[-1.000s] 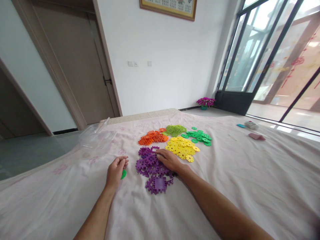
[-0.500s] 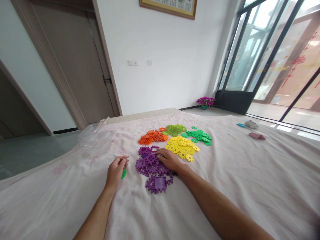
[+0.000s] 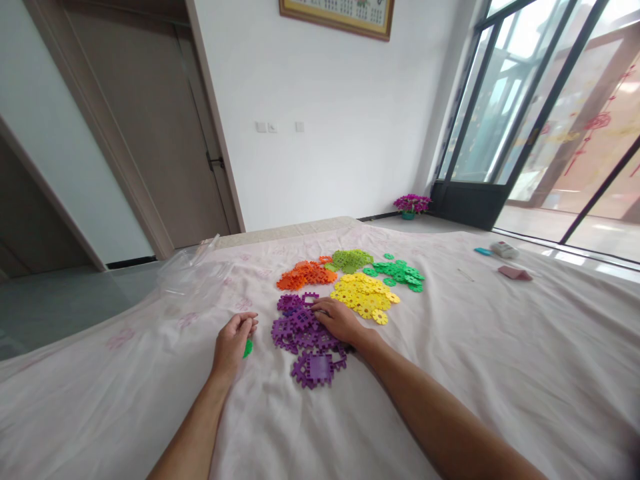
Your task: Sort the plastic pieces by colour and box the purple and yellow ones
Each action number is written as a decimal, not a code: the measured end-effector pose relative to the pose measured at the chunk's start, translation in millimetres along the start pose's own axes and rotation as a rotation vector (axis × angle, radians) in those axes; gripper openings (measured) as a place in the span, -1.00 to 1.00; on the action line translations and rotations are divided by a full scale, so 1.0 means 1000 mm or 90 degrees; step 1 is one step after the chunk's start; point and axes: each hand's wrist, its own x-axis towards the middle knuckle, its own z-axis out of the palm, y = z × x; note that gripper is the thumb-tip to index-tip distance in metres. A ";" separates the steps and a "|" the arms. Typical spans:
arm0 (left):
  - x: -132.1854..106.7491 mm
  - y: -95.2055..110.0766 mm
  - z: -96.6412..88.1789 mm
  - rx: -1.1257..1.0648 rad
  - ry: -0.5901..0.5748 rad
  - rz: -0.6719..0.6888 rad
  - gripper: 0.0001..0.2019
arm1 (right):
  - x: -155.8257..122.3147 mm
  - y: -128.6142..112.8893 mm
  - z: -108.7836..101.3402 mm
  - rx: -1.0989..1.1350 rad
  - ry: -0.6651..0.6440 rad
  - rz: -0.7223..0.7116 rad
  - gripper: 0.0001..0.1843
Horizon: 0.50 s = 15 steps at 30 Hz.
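Observation:
My right hand point(image 3: 339, 319) lies on the right side of a heap of purple plastic interlocking pieces point(image 3: 301, 335). Its fingers stretch loosely over the pieces, with none gripped that I can see. Left of the heap, my left hand point(image 3: 235, 337) rests on its side with the fingers curled and the thumb against them; what is in it, if anything, is hidden. A green notched disc point(image 3: 248, 347) shows partly from under this hand. Behind the purple heap are piles of orange pieces point(image 3: 306, 274), yellow notched discs point(image 3: 361, 293), light green pieces point(image 3: 352, 259) and green notched discs point(image 3: 401, 273).
A pale, wrinkled cloth point(image 3: 450, 360) covers the surface. Clear plastic packaging point(image 3: 193, 270) lies at the left edge. A folded pink item point(image 3: 515, 273), a small white object point(image 3: 503, 249) and a blue one point(image 3: 483, 251) lie at the far right.

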 end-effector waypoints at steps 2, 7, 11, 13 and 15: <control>0.000 0.001 0.000 0.002 0.000 0.001 -0.57 | 0.000 0.000 0.000 -0.001 0.000 0.001 -0.70; 0.000 -0.001 -0.001 0.011 -0.007 0.003 -0.57 | 0.000 0.000 0.000 -0.002 -0.003 0.005 -0.70; 0.002 -0.006 -0.001 0.025 -0.016 0.006 -0.58 | 0.000 -0.001 0.000 -0.007 -0.002 0.004 -0.70; 0.003 -0.009 -0.002 0.038 -0.020 0.010 -0.58 | 0.000 -0.001 0.000 -0.007 -0.001 -0.001 -0.70; 0.004 -0.012 -0.002 0.055 -0.028 0.017 -0.59 | 0.000 -0.001 0.000 -0.008 0.001 -0.006 -0.70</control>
